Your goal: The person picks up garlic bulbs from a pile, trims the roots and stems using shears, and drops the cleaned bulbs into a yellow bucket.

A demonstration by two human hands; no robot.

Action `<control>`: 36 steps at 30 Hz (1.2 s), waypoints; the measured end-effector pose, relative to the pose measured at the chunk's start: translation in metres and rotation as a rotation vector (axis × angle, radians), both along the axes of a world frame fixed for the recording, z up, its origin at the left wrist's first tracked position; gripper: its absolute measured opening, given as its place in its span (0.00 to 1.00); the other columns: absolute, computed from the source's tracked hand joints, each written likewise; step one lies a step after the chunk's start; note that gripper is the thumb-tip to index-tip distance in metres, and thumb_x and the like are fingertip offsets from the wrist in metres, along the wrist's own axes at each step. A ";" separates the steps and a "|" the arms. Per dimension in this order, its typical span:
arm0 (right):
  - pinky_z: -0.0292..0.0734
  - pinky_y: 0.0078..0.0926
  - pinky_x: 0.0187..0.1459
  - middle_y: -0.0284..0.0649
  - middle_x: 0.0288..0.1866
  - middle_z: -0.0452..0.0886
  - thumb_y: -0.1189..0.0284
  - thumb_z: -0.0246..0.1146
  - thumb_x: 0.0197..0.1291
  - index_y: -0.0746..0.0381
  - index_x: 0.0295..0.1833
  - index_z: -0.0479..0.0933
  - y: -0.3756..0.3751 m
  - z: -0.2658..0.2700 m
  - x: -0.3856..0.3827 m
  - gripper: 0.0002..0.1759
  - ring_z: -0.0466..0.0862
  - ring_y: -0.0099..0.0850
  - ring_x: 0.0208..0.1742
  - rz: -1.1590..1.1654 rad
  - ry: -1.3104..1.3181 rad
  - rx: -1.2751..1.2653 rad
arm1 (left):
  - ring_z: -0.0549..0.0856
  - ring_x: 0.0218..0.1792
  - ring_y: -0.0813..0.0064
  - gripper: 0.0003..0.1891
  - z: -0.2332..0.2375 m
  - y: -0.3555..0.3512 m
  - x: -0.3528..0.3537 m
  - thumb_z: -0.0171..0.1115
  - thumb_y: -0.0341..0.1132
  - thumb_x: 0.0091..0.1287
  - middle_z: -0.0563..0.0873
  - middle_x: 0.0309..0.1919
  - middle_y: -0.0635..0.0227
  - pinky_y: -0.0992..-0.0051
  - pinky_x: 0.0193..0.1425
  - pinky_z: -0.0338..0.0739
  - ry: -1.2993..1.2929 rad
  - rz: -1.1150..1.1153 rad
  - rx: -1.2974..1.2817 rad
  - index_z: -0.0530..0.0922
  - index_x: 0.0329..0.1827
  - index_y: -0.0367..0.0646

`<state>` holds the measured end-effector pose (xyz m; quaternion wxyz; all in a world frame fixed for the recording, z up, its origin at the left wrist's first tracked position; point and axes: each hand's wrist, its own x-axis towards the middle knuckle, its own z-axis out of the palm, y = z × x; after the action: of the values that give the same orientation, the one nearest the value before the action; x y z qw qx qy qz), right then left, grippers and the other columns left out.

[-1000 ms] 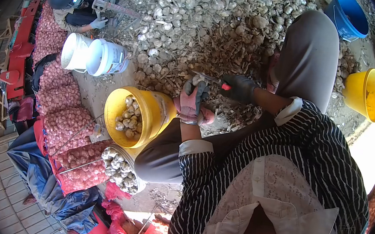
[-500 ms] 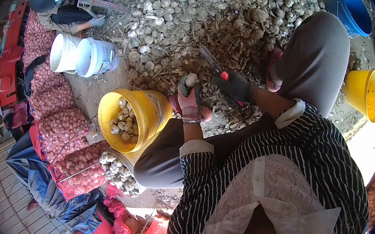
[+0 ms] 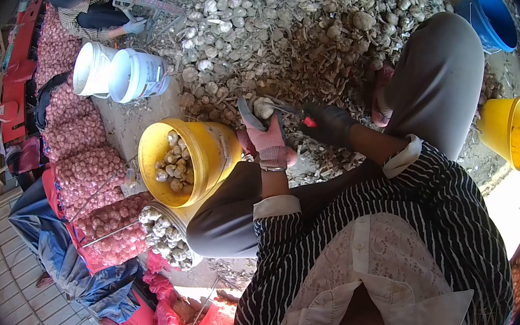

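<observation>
In a pink and grey glove, my left hand (image 3: 267, 139) holds a garlic bulb (image 3: 263, 108) between thumb and fingers. My right hand (image 3: 331, 126), in a dark glove, is closed around red-handled shears (image 3: 288, 109). Their blades point left and reach the side of the bulb; the glove hides most of the handles. Below and left of my left hand stands a yellow bucket (image 3: 219, 151) with trimmed garlic bulbs (image 3: 175, 166) inside. A heap of untrimmed garlic (image 3: 253, 6) lies beyond my hands, with dry husks and stalks (image 3: 324, 66) nearest them.
Two white buckets (image 3: 134, 79) stand at left, near a seated co-worker (image 3: 91, 5). Filled red net bags (image 3: 84, 170) line the left side. A container of garlic (image 3: 166, 239) sits by my knee. A blue bucket (image 3: 494, 25) and another yellow bucket (image 3: 504, 131) stand at right.
The shears have swung from pointing up and away to lying against the bulb. My left fingers have straightened somewhat around it. The co-worker's one arm now stretches out toward the heap.
</observation>
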<state>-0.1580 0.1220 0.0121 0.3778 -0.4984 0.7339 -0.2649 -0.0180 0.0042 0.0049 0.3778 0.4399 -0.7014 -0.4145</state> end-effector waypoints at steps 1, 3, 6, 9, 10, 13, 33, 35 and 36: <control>0.75 0.46 0.43 0.51 0.37 0.81 0.55 0.63 0.56 0.59 0.51 0.70 0.001 0.000 -0.001 0.24 0.82 0.51 0.42 0.004 0.004 -0.004 | 0.71 0.64 0.64 0.42 0.005 0.002 0.003 0.67 0.27 0.52 0.70 0.65 0.57 0.70 0.69 0.63 -0.100 0.011 -0.057 0.58 0.72 0.37; 0.76 0.45 0.39 0.50 0.36 0.81 0.55 0.64 0.54 0.60 0.51 0.71 0.003 0.000 -0.004 0.25 0.82 0.49 0.40 0.012 0.211 -0.093 | 0.70 0.66 0.62 0.43 0.011 0.005 0.005 0.68 0.27 0.52 0.68 0.66 0.55 0.69 0.71 0.62 -0.199 0.026 -0.117 0.56 0.72 0.36; 0.75 0.46 0.36 0.48 0.32 0.81 0.56 0.64 0.53 0.60 0.50 0.71 0.008 0.007 -0.008 0.24 0.82 0.47 0.36 0.008 0.327 -0.176 | 0.69 0.67 0.58 0.47 0.017 0.007 0.007 0.69 0.28 0.50 0.67 0.66 0.51 0.67 0.71 0.61 -0.291 -0.017 -0.146 0.54 0.74 0.38; 0.74 0.47 0.34 0.47 0.30 0.81 0.58 0.63 0.53 0.59 0.51 0.71 0.009 0.013 -0.009 0.23 0.82 0.47 0.33 0.037 0.368 -0.141 | 0.68 0.67 0.58 0.48 0.018 0.010 0.007 0.70 0.28 0.49 0.66 0.67 0.51 0.67 0.71 0.61 -0.431 0.027 -0.225 0.53 0.74 0.39; 0.74 0.47 0.34 0.47 0.30 0.81 0.58 0.63 0.53 0.59 0.51 0.71 0.010 0.015 -0.010 0.23 0.82 0.47 0.33 0.032 0.371 -0.142 | 0.68 0.67 0.58 0.48 0.016 0.010 0.006 0.70 0.28 0.48 0.66 0.68 0.51 0.67 0.71 0.62 -0.377 0.014 -0.180 0.53 0.74 0.39; 0.75 0.47 0.34 0.46 0.28 0.81 0.59 0.63 0.54 0.59 0.48 0.73 0.010 0.014 -0.012 0.20 0.82 0.47 0.32 0.058 0.322 -0.085 | 0.69 0.67 0.58 0.48 0.019 0.012 0.003 0.71 0.28 0.48 0.66 0.67 0.52 0.67 0.70 0.63 -0.325 -0.013 -0.140 0.55 0.74 0.39; 0.75 0.33 0.27 0.43 0.31 0.79 0.53 0.57 0.64 0.63 0.42 0.78 -0.010 -0.057 0.016 0.22 0.79 0.31 0.28 -0.891 -1.249 0.226 | 0.79 0.54 0.63 0.22 -0.011 -0.055 -0.070 0.54 0.43 0.70 0.80 0.50 0.60 0.64 0.56 0.77 0.384 -0.113 0.907 0.69 0.62 0.42; 0.77 0.32 0.25 0.40 0.29 0.76 0.55 0.64 0.60 0.62 0.40 0.73 -0.011 -0.065 0.019 0.20 0.78 0.32 0.24 -1.046 -1.361 0.239 | 0.81 0.50 0.64 0.19 -0.017 -0.051 -0.132 0.56 0.40 0.69 0.80 0.49 0.61 0.65 0.54 0.78 0.104 -0.174 0.888 0.71 0.60 0.41; 0.77 0.32 0.25 0.40 0.29 0.76 0.55 0.64 0.60 0.62 0.40 0.73 -0.009 -0.069 0.020 0.20 0.78 0.32 0.24 -1.059 -1.357 0.231 | 0.82 0.48 0.64 0.19 -0.019 -0.052 -0.163 0.57 0.39 0.68 0.81 0.49 0.61 0.66 0.53 0.78 -0.046 -0.164 0.928 0.72 0.59 0.41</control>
<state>-0.1383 0.1128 -0.0566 0.6091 0.2159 0.5076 -0.5699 -0.1808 -0.0480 -0.0142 0.0915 0.5144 -0.4828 -0.7028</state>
